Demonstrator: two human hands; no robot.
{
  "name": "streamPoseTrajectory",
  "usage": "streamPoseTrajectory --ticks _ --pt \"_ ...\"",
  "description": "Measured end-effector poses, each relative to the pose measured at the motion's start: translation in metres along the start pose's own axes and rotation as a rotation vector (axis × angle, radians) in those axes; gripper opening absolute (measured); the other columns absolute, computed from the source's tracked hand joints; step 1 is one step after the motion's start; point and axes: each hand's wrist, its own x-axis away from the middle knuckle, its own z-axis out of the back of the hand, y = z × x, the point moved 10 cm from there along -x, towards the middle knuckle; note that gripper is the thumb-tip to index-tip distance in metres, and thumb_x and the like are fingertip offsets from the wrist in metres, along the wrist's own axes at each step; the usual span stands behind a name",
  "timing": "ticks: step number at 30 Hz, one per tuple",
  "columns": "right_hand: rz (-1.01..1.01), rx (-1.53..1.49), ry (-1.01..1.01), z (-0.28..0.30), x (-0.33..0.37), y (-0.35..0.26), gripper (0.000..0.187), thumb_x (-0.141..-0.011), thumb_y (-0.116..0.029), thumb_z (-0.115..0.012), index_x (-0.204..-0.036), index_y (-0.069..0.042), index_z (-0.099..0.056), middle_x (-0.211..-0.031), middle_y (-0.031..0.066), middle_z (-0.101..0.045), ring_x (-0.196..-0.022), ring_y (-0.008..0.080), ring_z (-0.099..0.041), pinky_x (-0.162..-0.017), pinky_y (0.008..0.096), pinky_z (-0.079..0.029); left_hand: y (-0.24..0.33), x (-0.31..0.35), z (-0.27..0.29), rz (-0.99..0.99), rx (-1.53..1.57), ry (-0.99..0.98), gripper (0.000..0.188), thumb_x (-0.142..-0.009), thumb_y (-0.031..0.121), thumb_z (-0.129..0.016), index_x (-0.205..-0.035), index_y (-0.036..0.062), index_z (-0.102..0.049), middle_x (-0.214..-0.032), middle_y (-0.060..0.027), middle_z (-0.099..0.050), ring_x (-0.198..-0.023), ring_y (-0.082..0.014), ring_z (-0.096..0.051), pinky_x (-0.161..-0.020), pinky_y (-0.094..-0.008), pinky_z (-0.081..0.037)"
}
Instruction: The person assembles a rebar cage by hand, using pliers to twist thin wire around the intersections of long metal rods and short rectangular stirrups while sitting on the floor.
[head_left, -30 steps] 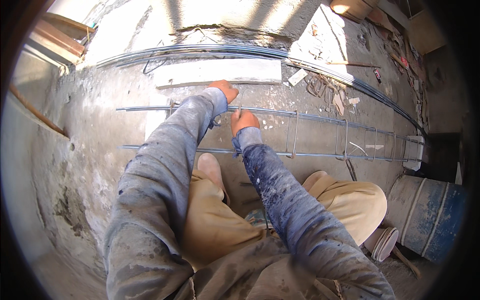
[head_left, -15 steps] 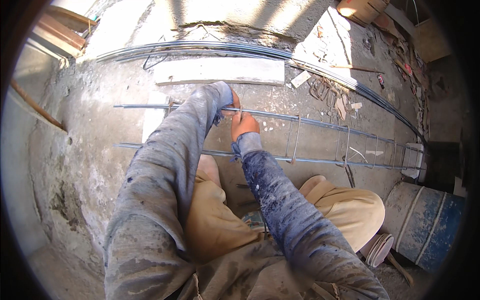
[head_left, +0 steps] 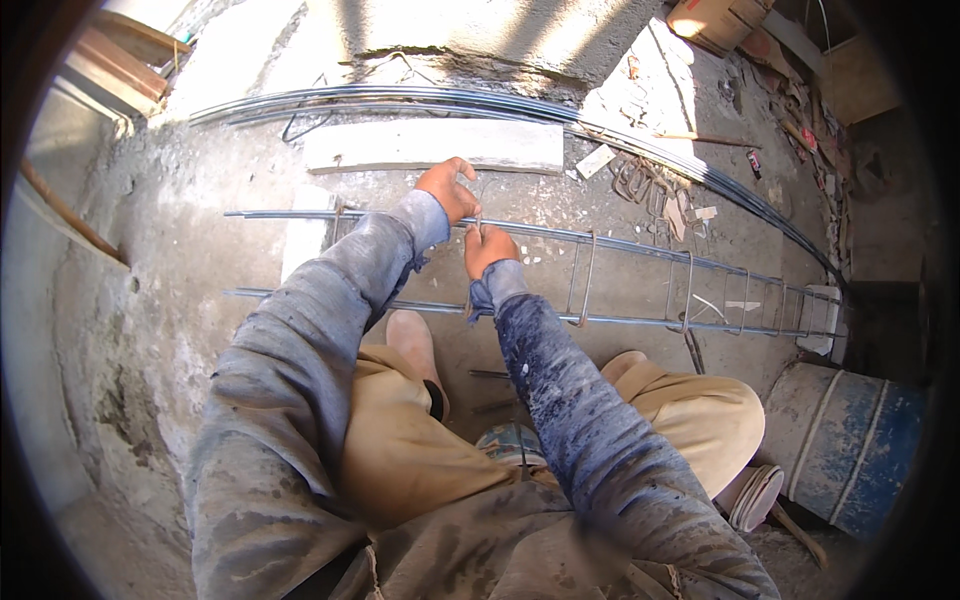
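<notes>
A long rebar frame [head_left: 640,243] lies across the floor before me, two pairs of steel bars joined by bent stirrups [head_left: 587,280]. My right hand [head_left: 489,250] is closed at the upper bars, its thumb and fingers gripping a stirrup there. Just beyond that bar is my left hand [head_left: 448,190], its fingers curved and apart, with nothing I can make out in them. A thin wire seems to arc beside its fingertips, too fine to follow. My sleeves hide part of the lower bars.
A pale wooden plank [head_left: 435,145] lies beyond the frame, with a bundle of long bars [head_left: 400,95] curving behind it. Loose stirrups [head_left: 640,188] and rubble lie to the right. A blue drum [head_left: 850,440] lies at lower right, beside a white-rimmed bucket [head_left: 755,498].
My left hand has lifted away from the bar, up and to the left, and its fingers have spread. The right hand stays at nearly the same spot on the bar.
</notes>
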Motion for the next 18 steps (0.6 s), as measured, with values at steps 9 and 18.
streamPoseTrajectory --ticks 9,18 --pt "-0.007 0.019 -0.177 -0.007 -0.006 0.000 0.033 -0.083 -0.030 -0.055 -0.080 0.001 -0.064 -0.078 0.0252 -0.062 -0.079 0.0401 -0.061 -0.073 0.0444 -0.047 -0.006 0.012 0.002 -0.082 0.282 0.064 0.035 -0.076 -0.008 -0.064 -0.097 0.0064 -0.039 -0.082 -0.0145 -0.066 -0.080 -0.0177 -0.064 -0.068 -0.0279 -0.052" --pt "0.214 0.220 -0.360 0.012 -0.016 -0.005 0.025 -0.080 -0.025 -0.061 -0.083 -0.001 -0.067 -0.075 0.0180 -0.064 -0.073 0.0342 -0.061 -0.070 0.0403 -0.048 -0.003 0.007 -0.002 -0.108 0.320 0.039 0.034 -0.074 -0.009 -0.064 -0.092 0.0070 -0.040 -0.082 -0.0139 -0.066 -0.081 -0.0172 -0.063 -0.073 -0.0279 -0.052"
